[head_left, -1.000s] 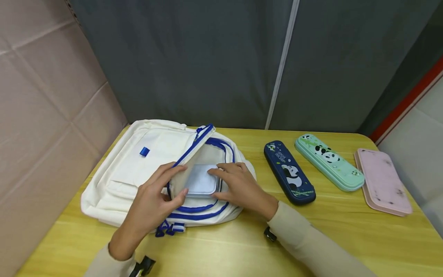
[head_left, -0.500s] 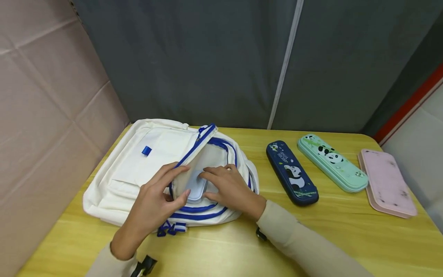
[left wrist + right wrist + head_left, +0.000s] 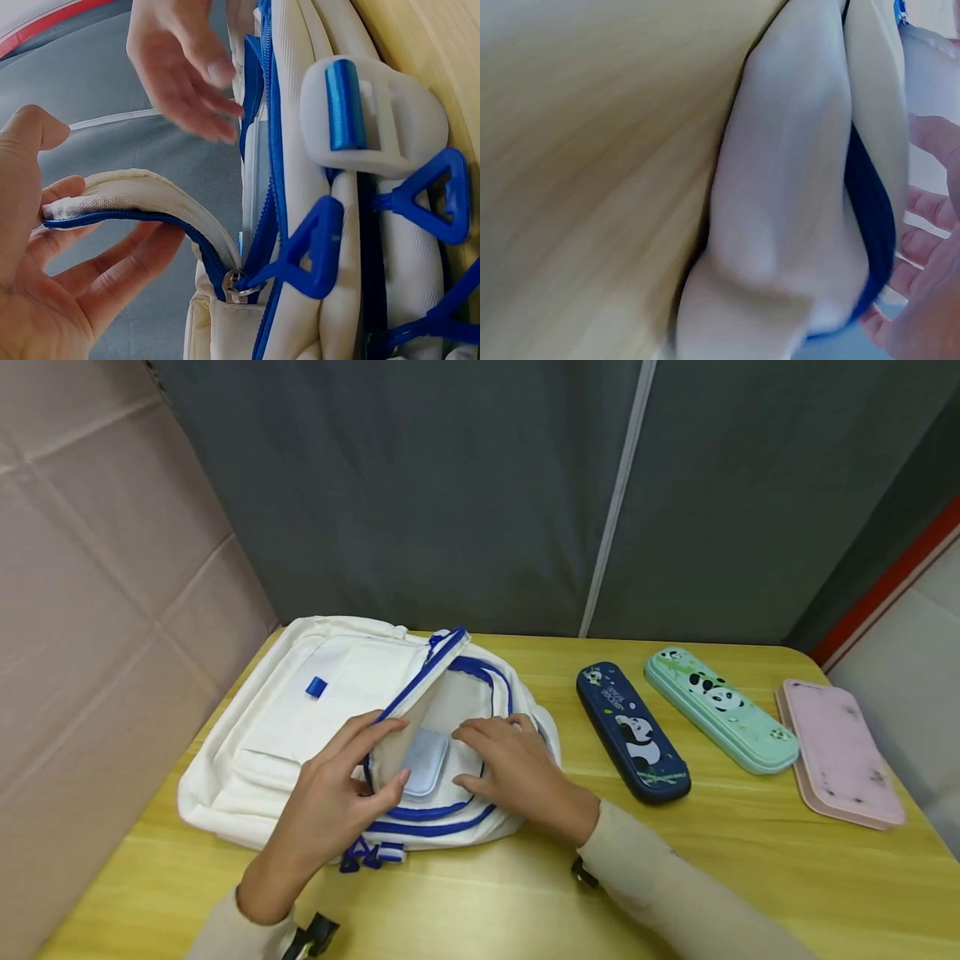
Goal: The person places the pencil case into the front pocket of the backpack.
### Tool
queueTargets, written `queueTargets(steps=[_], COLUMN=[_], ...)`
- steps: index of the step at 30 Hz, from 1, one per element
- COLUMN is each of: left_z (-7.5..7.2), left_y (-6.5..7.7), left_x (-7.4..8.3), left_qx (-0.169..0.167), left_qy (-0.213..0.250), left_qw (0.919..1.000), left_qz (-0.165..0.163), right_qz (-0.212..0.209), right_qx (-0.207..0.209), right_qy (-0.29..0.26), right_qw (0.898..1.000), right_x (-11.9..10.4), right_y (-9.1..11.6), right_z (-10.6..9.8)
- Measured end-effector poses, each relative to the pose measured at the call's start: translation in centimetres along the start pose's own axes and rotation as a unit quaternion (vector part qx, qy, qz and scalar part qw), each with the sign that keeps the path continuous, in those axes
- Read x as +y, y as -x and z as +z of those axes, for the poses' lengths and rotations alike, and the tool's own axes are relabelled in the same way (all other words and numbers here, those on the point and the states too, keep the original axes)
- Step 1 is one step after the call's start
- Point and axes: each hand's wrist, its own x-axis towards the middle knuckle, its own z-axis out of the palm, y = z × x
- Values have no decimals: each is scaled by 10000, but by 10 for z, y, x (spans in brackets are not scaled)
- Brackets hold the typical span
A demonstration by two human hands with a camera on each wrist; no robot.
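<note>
A white backpack (image 3: pixel 300 718) with blue zips lies on the table, its front pocket unzipped. My left hand (image 3: pixel 335 785) holds up the pocket flap (image 3: pixel 416 685); in the left wrist view its fingers (image 3: pixel 131 274) curl round the flap's blue-edged rim. Inside the pocket is a light blue case (image 3: pixel 426 762) with rounded corners, its left part hidden behind flap and hand. Just right of the case, my right hand (image 3: pixel 517 768) hovers over the pocket with loosely bent, spread fingers and nothing in them.
To the right lie a navy panda pencil case (image 3: pixel 632 732), a mint green panda pencil case (image 3: pixel 720 710) and a pink case (image 3: pixel 840 756). A dark grey curtain (image 3: pixel 420 510) hangs behind the wooden table (image 3: pixel 480 902). Blue zip pulls (image 3: pixel 360 857) dangle at the bag's near side.
My right hand has slid the light blue case left, deeper under the flap, then let go and drawn back right. The left hand keeps its hold on the flap.
</note>
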Motion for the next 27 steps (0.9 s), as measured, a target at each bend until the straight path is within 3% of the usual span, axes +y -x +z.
queueTargets(steps=[6, 17, 27], left_z=[0, 1, 2], left_y=[0, 0, 0], left_x=[1, 2, 2], left_qx=[61, 49, 22], left_qy=[-59, -208, -298], left_qw=[10000, 9997, 9996], left_qz=[42, 70, 13], right_qz=[309, 920, 1679], right_qx=[248, 1091, 974], right_qy=[167, 454, 518], right_qw=[9991, 9887, 9796], right_x=[24, 78, 110], right_y=[31, 96, 132], right_z=[-18, -47, -61])
